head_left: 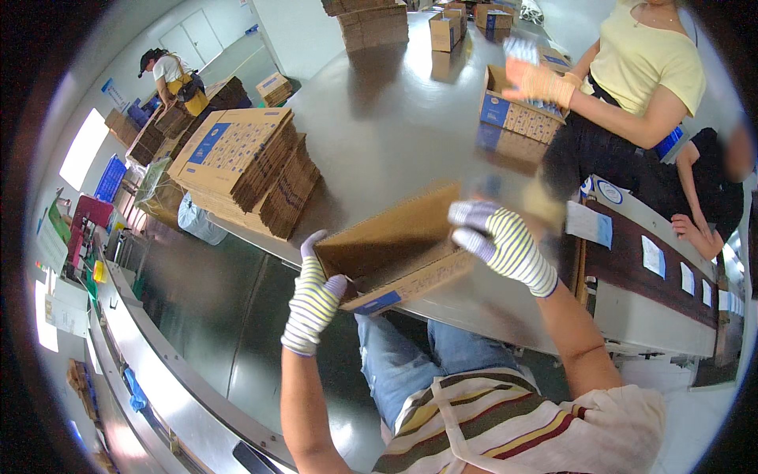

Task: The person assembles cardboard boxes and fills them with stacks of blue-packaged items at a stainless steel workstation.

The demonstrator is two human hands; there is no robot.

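Observation:
Both my hands wear striped knit gloves and hold one brown cardboard box (pixel 399 245) over the near edge of a shiny steel table (pixel 395 126). My left hand (pixel 314 296) grips the box's near left corner. At the right side my right hand (pixel 497 241) clasps the box's upper edge. The box lies open, its inside facing me. A tall stack of flat cartons (pixel 245 166) lies on the table to the left of the box.
Across the table a person in a yellow top reaches gloved hands into an open carton (pixel 517 110). More cartons (pixel 450 28) stand at the far end. A conveyor (pixel 655 261) runs along the right, a rail (pixel 158 371) at lower left. Another worker (pixel 178 79) stands far left.

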